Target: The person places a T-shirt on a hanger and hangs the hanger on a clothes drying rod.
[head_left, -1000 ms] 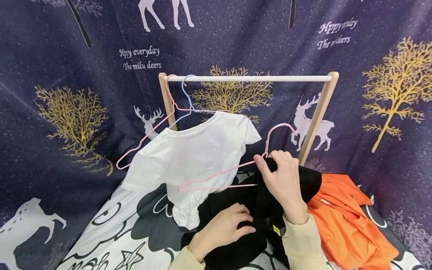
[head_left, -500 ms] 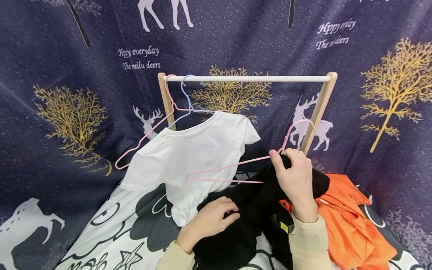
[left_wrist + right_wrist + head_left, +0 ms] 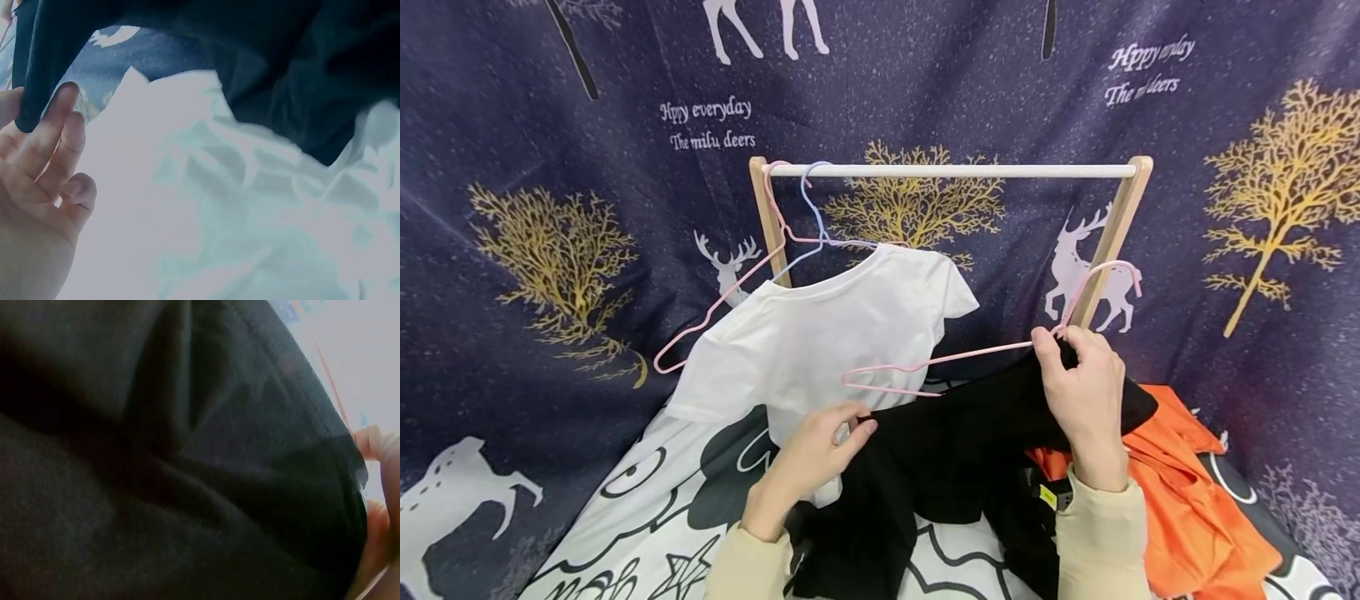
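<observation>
A black garment [image 3: 955, 450] is stretched between both hands above the bed; its exact kind is unclear. With thumb and fingers, my left hand [image 3: 816, 454] pinches its left edge; the left wrist view shows the cloth [image 3: 281, 62] folded over between the fingertips of the hand [image 3: 37, 156]. My right hand [image 3: 1086, 387] grips the cloth together with the neck of a pink clothes hanger [image 3: 962, 357]. The hanger's left arm reaches out bare over the garment, and its right arm is hidden by cloth and hand. Dark fabric [image 3: 187, 456] fills most of the right wrist view.
A wooden rack with a white rail [image 3: 955, 171] stands behind. At its left end hang a pink hanger [image 3: 700, 331] and a blue hanger [image 3: 816, 208] bearing a white T-shirt [image 3: 842, 325]. An orange garment [image 3: 1187, 500] lies on the patterned bedsheet [image 3: 647, 500] at right.
My right hand has carried the hanger and garment rightward. My left hand has moved left and up, now pinching the garment's edge and drawing the cloth taut.
</observation>
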`<state>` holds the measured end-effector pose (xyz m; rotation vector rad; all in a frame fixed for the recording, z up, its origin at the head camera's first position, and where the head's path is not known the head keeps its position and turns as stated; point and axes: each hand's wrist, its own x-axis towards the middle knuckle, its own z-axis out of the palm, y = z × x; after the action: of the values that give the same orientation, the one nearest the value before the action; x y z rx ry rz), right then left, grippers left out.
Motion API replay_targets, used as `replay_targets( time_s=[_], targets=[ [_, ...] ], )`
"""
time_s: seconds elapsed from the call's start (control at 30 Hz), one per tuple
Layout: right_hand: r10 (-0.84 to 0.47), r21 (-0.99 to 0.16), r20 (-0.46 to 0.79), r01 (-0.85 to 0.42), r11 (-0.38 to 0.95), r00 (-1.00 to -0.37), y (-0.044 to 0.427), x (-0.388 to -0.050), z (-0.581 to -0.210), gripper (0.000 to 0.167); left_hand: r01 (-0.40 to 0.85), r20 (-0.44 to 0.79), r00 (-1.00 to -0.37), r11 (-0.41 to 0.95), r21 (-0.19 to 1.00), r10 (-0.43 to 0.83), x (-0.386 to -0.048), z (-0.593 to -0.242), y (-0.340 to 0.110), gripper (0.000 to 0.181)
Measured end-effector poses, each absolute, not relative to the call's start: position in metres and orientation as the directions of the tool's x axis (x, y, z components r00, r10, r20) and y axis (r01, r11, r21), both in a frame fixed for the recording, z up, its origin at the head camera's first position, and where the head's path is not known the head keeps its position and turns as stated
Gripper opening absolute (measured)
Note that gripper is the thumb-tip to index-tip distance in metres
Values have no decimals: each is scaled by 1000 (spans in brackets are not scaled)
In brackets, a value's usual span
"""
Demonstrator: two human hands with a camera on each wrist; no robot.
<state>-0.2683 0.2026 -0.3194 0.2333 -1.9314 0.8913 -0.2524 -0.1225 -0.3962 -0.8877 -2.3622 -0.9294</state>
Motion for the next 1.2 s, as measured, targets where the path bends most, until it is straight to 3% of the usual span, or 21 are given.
replay_targets(
  time_s=[0.33, 0.57, 1.2],
  targets=[
    [174, -474, 830, -504, 722, -531, 200, -275, -325, 31, 714, 679, -650, 577, 395, 339, -250, -383, -150, 4],
    [147, -465, 827, -513, 722, -542, 197, -276, -326, 35, 726, 722, -611, 593, 349, 323, -251, -380, -156, 4],
    [47, -424, 795, -499, 756, -604, 192, -277, -327, 28, 743, 747, -580, 588, 320, 326, -246, -370, -158, 8]
  ],
)
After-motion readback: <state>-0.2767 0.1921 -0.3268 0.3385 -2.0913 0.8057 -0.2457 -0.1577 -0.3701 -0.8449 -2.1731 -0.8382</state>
